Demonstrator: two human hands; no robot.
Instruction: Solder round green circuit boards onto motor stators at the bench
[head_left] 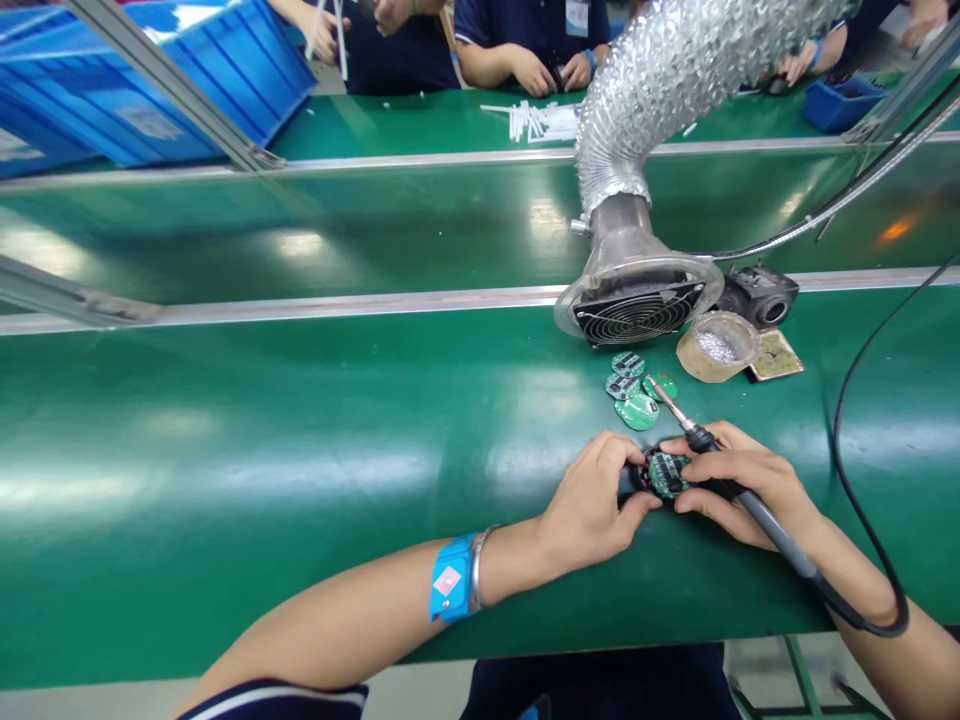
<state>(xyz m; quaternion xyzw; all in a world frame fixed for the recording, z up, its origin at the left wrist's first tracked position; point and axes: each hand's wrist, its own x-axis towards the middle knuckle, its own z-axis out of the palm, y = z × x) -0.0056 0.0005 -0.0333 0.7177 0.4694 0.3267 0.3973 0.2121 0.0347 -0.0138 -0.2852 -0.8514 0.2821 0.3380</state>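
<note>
My left hand pinches the left side of a small round green circuit board seated in a dark holder on the green bench. My right hand touches the board's right side and holds a soldering iron between its fingers, the tip pointing up and away toward several loose round green boards. The iron's black cable loops back past my right wrist. A blue wrist strap sits on my left forearm.
A silver fume duct with a fan inlet stands just behind the loose boards. Beside it are a solder-wire holder, a sponge pad and a black device. Other people's hands work across the far belt, near white sticks and blue bins.
</note>
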